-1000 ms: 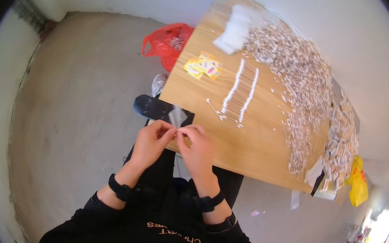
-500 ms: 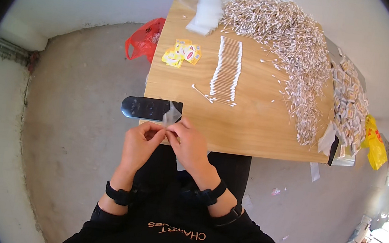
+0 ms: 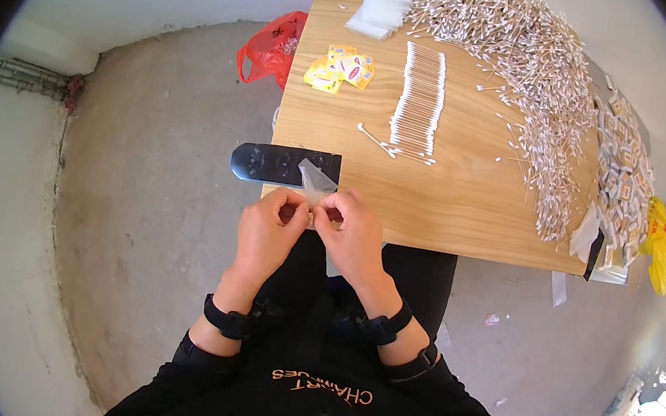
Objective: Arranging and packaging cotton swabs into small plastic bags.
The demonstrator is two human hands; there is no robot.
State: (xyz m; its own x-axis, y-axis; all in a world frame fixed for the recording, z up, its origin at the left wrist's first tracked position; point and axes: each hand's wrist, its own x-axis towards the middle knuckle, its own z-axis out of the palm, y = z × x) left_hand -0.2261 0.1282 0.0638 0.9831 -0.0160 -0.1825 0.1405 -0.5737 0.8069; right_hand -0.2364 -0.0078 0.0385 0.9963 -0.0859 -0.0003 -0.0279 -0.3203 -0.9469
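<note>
A small clear plastic bag (image 3: 316, 178) is pinched at its near edge between thumb and forefinger of both my left hand (image 3: 268, 229) and my right hand (image 3: 355, 231). The fingertips meet at the table's front left edge, and the bag's free part stands up beyond them, over a black strip (image 3: 268, 163) that juts past the table's side. Past the hands lies a neat row of cotton swabs (image 3: 419, 102), with a few loose swabs (image 3: 390, 148) at its near end. Yellow printed cards (image 3: 342, 69) are spread to the left of the row.
A large heap of cotton swabs (image 3: 532, 74) covers the table's far right. Flat clear bags (image 3: 381, 2) are stacked at the back left. Filled packets (image 3: 623, 160) and a yellow bag (image 3: 660, 252) are beyond the right edge. A red bag (image 3: 268, 49) hangs by the left side.
The whole view has shifted, so table and hands appear farther right and the tabletop higher. Both hands still pinch the bag; their fingers have curled into rounder pinches.
</note>
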